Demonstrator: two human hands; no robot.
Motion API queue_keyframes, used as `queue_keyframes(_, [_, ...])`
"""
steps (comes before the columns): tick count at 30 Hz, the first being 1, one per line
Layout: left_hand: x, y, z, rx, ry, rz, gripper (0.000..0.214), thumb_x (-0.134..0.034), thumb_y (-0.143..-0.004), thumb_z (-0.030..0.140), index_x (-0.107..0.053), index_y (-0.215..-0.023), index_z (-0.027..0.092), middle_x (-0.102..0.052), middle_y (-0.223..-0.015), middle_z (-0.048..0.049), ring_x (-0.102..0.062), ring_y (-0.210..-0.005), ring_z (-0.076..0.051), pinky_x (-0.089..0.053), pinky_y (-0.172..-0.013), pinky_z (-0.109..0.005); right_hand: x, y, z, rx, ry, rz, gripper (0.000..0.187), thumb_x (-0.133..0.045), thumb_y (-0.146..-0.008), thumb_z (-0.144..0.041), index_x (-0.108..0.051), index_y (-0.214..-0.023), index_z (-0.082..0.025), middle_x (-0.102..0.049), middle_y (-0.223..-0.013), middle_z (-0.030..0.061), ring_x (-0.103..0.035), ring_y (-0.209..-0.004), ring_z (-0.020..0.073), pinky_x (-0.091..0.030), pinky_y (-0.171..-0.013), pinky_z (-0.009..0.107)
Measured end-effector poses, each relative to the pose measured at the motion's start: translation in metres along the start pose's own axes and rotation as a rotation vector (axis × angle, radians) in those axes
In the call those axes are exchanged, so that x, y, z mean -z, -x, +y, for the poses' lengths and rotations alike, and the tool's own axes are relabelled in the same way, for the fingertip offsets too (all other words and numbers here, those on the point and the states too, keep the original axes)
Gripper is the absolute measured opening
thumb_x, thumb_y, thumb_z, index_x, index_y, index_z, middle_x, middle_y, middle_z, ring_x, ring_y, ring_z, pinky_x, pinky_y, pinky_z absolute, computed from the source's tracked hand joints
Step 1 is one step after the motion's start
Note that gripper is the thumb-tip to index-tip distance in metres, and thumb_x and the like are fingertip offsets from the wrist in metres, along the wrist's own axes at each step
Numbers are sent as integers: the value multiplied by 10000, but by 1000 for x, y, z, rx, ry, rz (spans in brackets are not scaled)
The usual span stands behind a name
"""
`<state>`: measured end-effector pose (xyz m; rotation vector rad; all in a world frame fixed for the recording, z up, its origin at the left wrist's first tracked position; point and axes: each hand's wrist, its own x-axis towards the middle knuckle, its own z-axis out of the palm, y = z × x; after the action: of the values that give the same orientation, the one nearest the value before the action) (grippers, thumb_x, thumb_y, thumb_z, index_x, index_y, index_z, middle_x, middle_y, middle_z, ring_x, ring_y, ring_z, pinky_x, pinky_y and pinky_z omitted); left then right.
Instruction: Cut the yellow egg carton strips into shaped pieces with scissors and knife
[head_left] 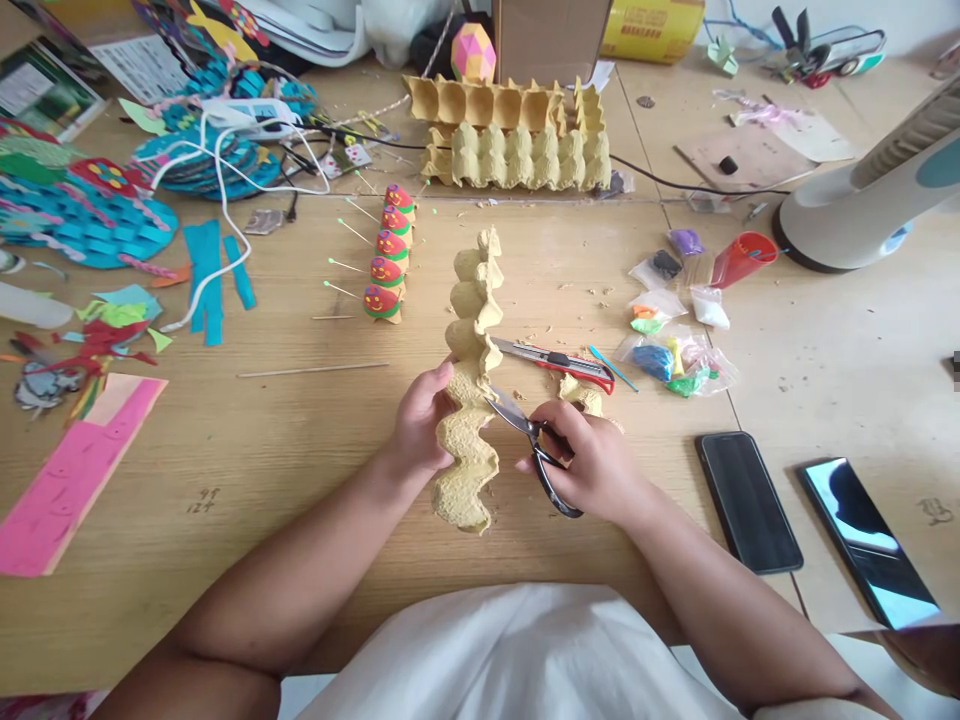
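Observation:
A long yellow strip of egg carton [472, 330] lies lengthwise on the wooden table [300, 440]. My left hand [421, 420] is closed on its left side near the middle. My right hand [592, 462] holds black-handled scissors [525, 430], fingers through the loops. The blades touch the strip's right edge. A small cut-off carton piece [583, 395] lies just beyond my right hand.
A red utility knife [559, 362] lies right of the strip. A row of painted carton cups [387, 255] with pins stands left. Egg trays [510, 135] sit behind. Clay bags [667, 350], a red cup [741, 258], two phones [748, 500] and a fan base [847, 215] lie right. Paper scraps [75, 470] lie left.

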<state>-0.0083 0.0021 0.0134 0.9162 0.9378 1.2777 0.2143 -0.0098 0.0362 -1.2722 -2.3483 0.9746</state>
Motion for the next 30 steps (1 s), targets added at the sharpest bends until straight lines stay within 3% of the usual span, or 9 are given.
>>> queue_keyframes(3, [-2,0,0,133,142,-61,365,-597,-813,615,-629,-874,257,-605,-723,-35,-549,-551,-169,-472,-521,-330,-1,1,0,9,12,8,352,-654,-873,-475,-533,-1087,-223,-591,-685,-15,-545,-614,164,-350,-606,268])
queue_keyframes(6, [-6,1,0,128,211,-42,345,-651,-770,586,-620,-828,248,-586,-678,-29,-547,-542,-170,-480,-554,-337,-3,1,0,29,52,34,342,-655,-878,-459,-541,-1089,-214,-591,-679,-17,-554,-614,163,-344,-605,268])
queue_keyframes(9, [-12,3,3,187,305,-10,310,-699,-742,519,-628,-818,227,-597,-660,-15,-529,-500,-136,-445,-497,-271,-5,2,1,47,89,78,329,-655,-882,-443,-549,-1089,-211,-599,-678,-23,-556,-604,154,-329,-592,262])
queue_keyframes(16, [-15,7,8,235,487,0,184,-640,-799,340,-665,-917,202,-662,-745,-8,-595,-554,-126,-450,-506,-221,-6,4,0,94,184,139,311,-634,-898,-431,-562,-1089,-197,-609,-684,-22,-561,-605,150,-326,-583,256])
queue_keyframes(30, [-15,6,7,271,501,-8,190,-677,-759,372,-648,-813,192,-614,-683,-5,-564,-531,-125,-434,-495,-225,-8,5,-1,81,253,150,313,-585,-933,-456,-579,-1084,-181,-661,-717,9,-582,-603,154,-326,-578,259])
